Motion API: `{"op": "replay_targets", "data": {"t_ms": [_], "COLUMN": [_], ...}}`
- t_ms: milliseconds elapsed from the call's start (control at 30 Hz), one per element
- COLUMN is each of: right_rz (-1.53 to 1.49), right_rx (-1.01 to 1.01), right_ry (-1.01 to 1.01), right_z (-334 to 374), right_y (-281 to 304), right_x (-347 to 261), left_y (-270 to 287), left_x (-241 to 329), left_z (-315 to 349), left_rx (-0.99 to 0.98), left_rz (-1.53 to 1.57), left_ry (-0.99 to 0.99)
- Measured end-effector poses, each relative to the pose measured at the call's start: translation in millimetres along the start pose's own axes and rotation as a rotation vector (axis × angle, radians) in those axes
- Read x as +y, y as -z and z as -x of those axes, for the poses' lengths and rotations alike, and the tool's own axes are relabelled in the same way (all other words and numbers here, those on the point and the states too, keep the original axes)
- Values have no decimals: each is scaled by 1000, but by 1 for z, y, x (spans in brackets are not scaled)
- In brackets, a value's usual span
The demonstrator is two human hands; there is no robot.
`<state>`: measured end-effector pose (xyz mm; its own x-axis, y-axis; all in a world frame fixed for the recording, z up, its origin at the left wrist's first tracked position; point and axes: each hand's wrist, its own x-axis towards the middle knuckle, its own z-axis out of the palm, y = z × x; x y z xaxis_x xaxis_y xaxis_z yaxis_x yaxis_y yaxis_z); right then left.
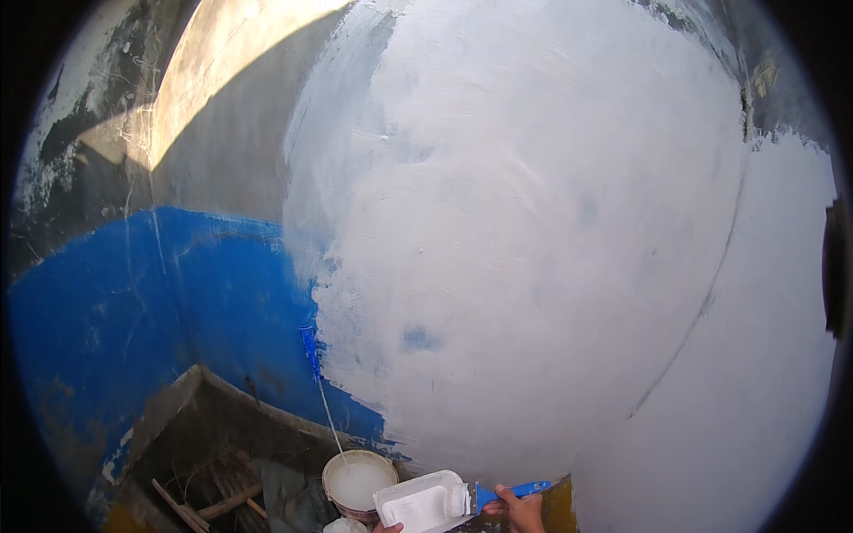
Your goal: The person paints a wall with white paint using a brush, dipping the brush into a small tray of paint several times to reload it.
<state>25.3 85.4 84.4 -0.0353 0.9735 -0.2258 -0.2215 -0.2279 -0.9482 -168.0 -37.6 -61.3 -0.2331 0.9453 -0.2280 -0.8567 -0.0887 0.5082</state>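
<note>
Near the lower edge, my right hand [522, 511] grips the blue handle of a wide paintbrush [487, 497]. Its white-coated bristles rest at the right end of a white plastic tray [418, 503]. Only the fingertips of my left hand [387, 528] show, closed on the tray's near left edge. Left of the tray stands a round bucket [360, 480] of white liquid. A thin rod with a blue grip [310, 354] rises from the bucket toward the wall.
White paint covers most of the wall [533, 222] ahead; blue paint [222, 293] remains visible at left, under bare grey plaster. A low concrete ledge [267, 410] encloses sticks [229, 502] and a grey sheet [293, 497]. A dark object [835, 266] sits at the right rim.
</note>
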Motion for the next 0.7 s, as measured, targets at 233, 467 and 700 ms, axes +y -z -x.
{"op": "replay_targets", "data": {"t_ms": [233, 467, 700], "right_rz": [-95, -518, -323], "right_rx": [-50, -276, -504], "right_ry": [-69, -310, 345], "right_z": [-6, -43, -50], "right_y": [9, 17, -113], "right_x": [16, 24, -205], "left_y": [5, -4, 2], "left_x": [-3, 8, 23], "left_z": [-2, 0, -2], "left_rx": [15, -29, 7], "left_rz": [8, 36, 48], "left_ry": [-2, -21, -38]}}
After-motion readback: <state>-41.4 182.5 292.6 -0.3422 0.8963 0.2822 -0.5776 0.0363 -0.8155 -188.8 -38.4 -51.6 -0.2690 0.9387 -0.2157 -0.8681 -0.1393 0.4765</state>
